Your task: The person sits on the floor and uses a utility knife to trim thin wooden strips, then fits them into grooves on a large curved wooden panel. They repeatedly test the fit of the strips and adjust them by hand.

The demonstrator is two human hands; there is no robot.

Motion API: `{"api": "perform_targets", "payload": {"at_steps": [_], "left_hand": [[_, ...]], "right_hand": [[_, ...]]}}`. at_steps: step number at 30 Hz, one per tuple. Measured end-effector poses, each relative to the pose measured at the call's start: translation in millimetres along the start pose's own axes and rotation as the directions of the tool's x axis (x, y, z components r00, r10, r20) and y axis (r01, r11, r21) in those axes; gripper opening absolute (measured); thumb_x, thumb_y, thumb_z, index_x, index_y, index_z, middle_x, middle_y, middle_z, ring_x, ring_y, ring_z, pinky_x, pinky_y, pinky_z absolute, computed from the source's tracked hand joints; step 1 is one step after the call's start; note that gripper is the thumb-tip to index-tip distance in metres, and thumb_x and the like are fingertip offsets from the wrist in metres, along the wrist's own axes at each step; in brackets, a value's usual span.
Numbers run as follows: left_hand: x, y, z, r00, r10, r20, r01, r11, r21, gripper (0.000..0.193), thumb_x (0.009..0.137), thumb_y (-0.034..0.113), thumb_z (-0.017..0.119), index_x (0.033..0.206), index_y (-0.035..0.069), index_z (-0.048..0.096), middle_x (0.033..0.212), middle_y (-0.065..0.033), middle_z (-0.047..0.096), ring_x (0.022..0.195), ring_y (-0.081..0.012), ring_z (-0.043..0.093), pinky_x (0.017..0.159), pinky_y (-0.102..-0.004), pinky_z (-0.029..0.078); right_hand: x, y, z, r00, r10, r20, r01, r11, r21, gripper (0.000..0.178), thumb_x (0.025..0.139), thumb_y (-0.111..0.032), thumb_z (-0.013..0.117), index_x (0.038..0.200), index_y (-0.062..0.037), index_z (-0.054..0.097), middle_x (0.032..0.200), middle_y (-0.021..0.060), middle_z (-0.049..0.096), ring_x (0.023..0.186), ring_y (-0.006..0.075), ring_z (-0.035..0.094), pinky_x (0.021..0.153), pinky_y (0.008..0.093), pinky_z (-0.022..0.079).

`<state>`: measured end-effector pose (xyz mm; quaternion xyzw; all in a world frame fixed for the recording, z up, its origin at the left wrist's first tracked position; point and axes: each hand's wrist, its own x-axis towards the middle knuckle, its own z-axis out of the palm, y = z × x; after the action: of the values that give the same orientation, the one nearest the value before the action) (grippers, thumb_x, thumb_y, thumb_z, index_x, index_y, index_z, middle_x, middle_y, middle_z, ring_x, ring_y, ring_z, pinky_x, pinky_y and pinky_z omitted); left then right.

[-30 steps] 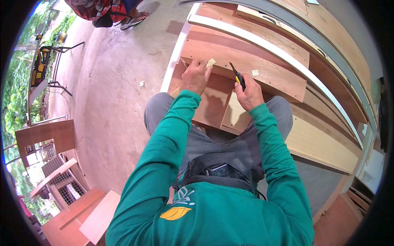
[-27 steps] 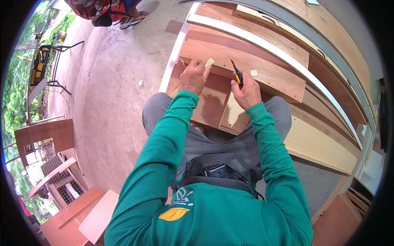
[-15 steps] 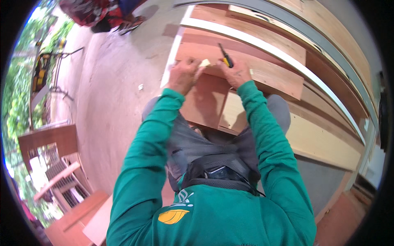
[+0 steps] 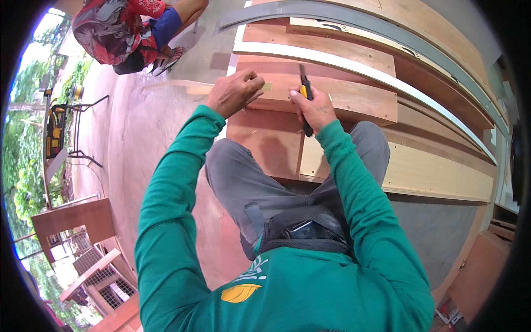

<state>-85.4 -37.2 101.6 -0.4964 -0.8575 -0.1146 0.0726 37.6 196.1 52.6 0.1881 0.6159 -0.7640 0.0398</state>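
Observation:
A pale, thin strip (image 4: 267, 87) runs through the closed fingers of my left hand (image 4: 235, 94). Its short end pokes out toward the right, and a longer, motion-blurred length trails off to the left. My right hand (image 4: 319, 109) grips a yellow and black utility knife (image 4: 306, 93), its dark tip pointing away from me. A gap separates the knife from the strip's end. Both hands are above a reddish-brown wooden board (image 4: 343, 97), part of a long wooden piece in front of my knees.
A white-edged strip (image 4: 326, 59) and a grey curved-looking rail (image 4: 343, 17) cross the woodwork farther off. At the upper left another person (image 4: 119, 33) crouches on the concrete floor (image 4: 160, 127). Wooden frames (image 4: 77, 221) stand at the left, beside a black metal stand (image 4: 55, 133).
My left hand has moved left, with the strip now trailing out past it. The knife stands more upright in my right hand, its handle showing below. More of the other person is visible.

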Motion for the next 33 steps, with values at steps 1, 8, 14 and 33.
{"api": "perform_targets", "payload": {"at_steps": [1, 8, 14, 33], "left_hand": [[2.0, -5.8, 7.8, 1.000, 0.016, 0.016, -0.016, 1.000, -0.016, 0.020, 0.095, 0.025, 0.077, 0.109, 0.016, 0.068, 0.104, -0.0068, 0.070, 0.089, -0.0329, 0.073, 0.071, -0.0441, 0.060], [21.9, -22.6, 78.7, 0.997, 0.036, 0.071, -0.025, 0.988, -0.155, 0.023, 0.095, 0.033, 0.076, 0.107, 0.014, 0.070, 0.108, -0.0088, 0.072, 0.094, -0.0351, 0.072, 0.079, -0.0473, 0.058], [20.4, -17.9, 92.4, 0.992, -0.106, 0.071, 0.124, 0.930, -0.345, 0.026, 0.094, 0.036, 0.077, 0.113, 0.018, 0.080, 0.113, -0.0076, 0.074, 0.097, -0.0337, 0.072, 0.083, -0.0458, 0.058], [-7.7, 26.0, 56.2, 0.957, -0.068, -0.280, -0.081, 0.869, -0.488, 0.029, 0.089, 0.014, 0.085, 0.116, 0.006, 0.080, 0.108, -0.0110, 0.072, 0.102, -0.0289, 0.068, 0.086, -0.0408, 0.057]], "right_hand": [[-6.4, 1.1, -9.1, 1.000, -0.002, -0.003, 0.002, 1.000, 0.009, 0.025, 0.100, -0.024, 0.075, 0.116, -0.0040, 0.071, 0.085, 0.0013, 0.068, 0.058, 0.0065, 0.055, 0.049, 0.0254, 0.046], [-55.7, 17.2, -54.5, 0.976, 0.052, -0.211, -0.079, 0.990, -0.119, 0.021, 0.099, -0.020, 0.074, 0.112, -0.0038, 0.071, 0.081, 0.0012, 0.067, 0.057, 0.0058, 0.053, 0.050, 0.0251, 0.045], [-80.2, 30.7, -38.9, 0.960, 0.022, -0.281, -0.080, 0.977, -0.196, 0.025, 0.100, -0.023, 0.073, 0.114, -0.0019, 0.071, 0.083, -0.0002, 0.068, 0.063, 0.0068, 0.056, 0.053, 0.0265, 0.047], [-52.1, 21.8, 19.0, 0.967, 0.024, -0.254, -0.003, 0.997, 0.082, 0.032, 0.100, -0.026, 0.078, 0.122, -0.0027, 0.074, 0.089, 0.0014, 0.068, 0.061, 0.0053, 0.057, 0.052, 0.0240, 0.048]]}}
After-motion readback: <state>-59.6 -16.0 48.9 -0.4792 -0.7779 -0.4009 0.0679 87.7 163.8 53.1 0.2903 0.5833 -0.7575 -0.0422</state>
